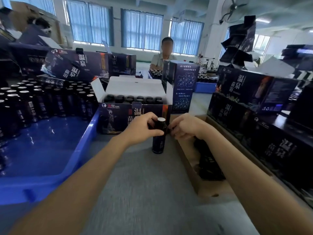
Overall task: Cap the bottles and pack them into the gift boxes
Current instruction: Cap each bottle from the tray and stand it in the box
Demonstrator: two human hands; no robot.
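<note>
The left hand (144,128) covers the neck and the upper side of the bottle (158,143), so only its silver top and its lower body show. The right hand (185,127) has its fingers curled inward just beside the bottle, and its fingertips are hidden; whether they pinch something cannot be told. In the open gift box (118,116) the front wall hides the bottles (130,98), and only their dark tops are seen. The blue crate (50,158) is cut by the left edge. The dark things (210,163) in the cardboard box (186,158) are blurred and cannot be named. Both forearms run out at the lower edge.
</note>
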